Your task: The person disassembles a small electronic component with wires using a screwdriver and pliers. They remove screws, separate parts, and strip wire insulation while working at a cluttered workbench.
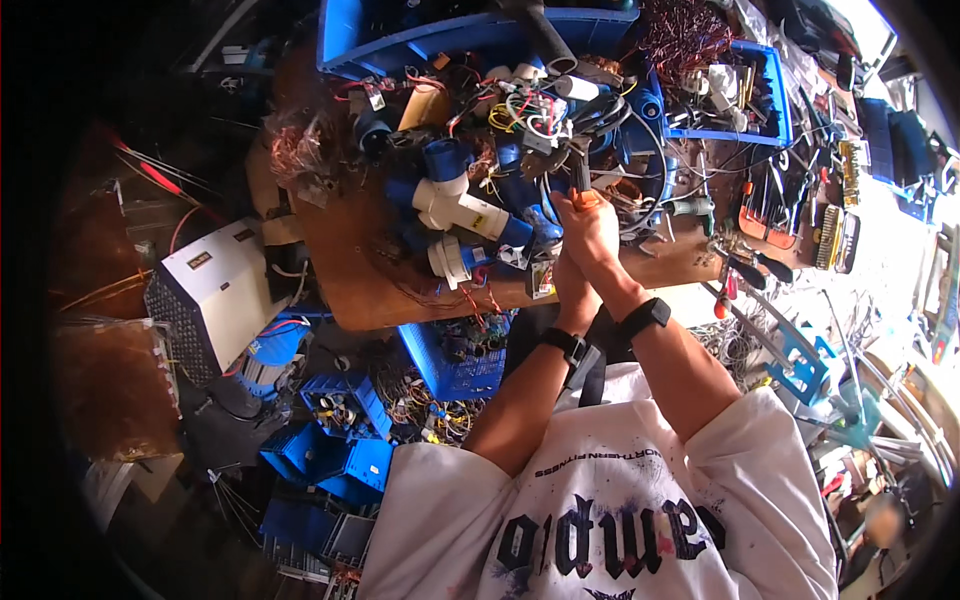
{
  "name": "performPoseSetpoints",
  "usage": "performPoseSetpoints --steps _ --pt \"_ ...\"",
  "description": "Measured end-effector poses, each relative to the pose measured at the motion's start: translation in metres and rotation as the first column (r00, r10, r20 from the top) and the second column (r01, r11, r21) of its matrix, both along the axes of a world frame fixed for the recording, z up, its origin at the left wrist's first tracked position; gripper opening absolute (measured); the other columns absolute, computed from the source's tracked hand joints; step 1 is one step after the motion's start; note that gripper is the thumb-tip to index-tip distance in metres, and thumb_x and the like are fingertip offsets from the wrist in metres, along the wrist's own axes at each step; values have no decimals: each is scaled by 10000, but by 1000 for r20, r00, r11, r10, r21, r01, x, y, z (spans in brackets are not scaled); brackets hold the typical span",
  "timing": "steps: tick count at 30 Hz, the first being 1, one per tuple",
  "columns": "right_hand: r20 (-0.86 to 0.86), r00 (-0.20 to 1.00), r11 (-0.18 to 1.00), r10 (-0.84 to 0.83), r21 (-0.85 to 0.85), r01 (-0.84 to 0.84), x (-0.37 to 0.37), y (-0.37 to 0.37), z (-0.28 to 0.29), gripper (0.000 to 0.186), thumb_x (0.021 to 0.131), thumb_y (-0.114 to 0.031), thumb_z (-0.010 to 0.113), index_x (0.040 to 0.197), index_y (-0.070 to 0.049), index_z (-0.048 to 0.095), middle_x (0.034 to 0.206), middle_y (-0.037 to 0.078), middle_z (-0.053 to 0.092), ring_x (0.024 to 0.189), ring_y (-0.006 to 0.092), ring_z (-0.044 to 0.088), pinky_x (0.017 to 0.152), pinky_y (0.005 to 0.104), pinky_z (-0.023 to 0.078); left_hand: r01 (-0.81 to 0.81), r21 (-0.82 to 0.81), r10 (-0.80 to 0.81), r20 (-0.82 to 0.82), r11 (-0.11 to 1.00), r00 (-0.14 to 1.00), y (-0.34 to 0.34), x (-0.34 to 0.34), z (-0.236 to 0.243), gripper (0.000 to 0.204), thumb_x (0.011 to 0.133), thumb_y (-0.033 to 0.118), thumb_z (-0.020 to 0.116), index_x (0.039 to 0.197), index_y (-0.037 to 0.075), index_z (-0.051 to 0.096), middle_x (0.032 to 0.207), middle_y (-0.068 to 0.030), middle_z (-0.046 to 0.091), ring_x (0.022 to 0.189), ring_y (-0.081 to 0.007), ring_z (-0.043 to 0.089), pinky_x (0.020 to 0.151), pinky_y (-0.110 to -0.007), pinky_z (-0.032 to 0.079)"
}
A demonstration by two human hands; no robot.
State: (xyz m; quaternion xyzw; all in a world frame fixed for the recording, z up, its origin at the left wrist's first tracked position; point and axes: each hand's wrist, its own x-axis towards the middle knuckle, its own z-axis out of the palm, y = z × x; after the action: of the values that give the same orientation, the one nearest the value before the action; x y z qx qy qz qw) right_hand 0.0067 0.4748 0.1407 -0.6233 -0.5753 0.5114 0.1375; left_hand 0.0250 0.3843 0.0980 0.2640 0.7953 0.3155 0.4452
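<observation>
My right hand [592,232] is closed around the orange grip [584,200] of a tool whose dark shaft [578,160] points away into a pile of wires and parts. My left hand [572,285] sits just below and against the right one; its fingers are hidden, and what it holds cannot be seen. Left of the hands lies a white pipe-like fitting [460,208] with blue ends. Close to it is a white round fitting [450,260]. White and black cables [540,118] tangle beyond the tool's tip.
The brown table [355,285] carries copper wire [300,150], a blue bin [400,50] and a blue tray [780,110] of small parts. Pliers and other tools [775,200] lie at right. Below the edge stand a blue basket [465,378], blue crates [325,462] and a beige metal box [220,290].
</observation>
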Motion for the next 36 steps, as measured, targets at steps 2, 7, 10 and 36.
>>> performPoseSetpoints --steps 2,7,10,36 --pt "37 999 999 32 9 -32 0 -1 -1 316 814 -322 715 770 -21 627 647 107 634 570 200 579 592 347 477 -108 106 108 11 988 994 4 4 -3 412 1015 216 384 1401 74 358 1272 -56 516 1170 -161 510 988 -306 408" --pt "99 995 999 31 -22 -29 1 -4 -6 305 815 -321 727 804 -28 643 676 108 651 590 198 596 599 346 484 -350 303 290 227 886 930 7 15 -10 493 971 221 471 1412 51 328 1298 -81 499 1186 -188 506 985 -329 414" --pt "95 994 999 47 -22 -45 -4 -2 0 303 825 -316 721 797 -27 632 658 94 638 564 180 560 581 345 473 -449 327 308 401 832 863 8 17 -13 551 945 223 523 1419 38 310 1314 -96 488 1195 -204 503 982 -343 417" --pt "-358 788 840 -501 -422 341 96 75 41 130 859 -106 624 964 -35 592 763 51 624 633 153 600 559 284 484 114 169 78 -825 979 559 102 -161 71 511 759 135 716 1207 -17 523 1151 -211 594 1054 -381 570 929 -443 455"
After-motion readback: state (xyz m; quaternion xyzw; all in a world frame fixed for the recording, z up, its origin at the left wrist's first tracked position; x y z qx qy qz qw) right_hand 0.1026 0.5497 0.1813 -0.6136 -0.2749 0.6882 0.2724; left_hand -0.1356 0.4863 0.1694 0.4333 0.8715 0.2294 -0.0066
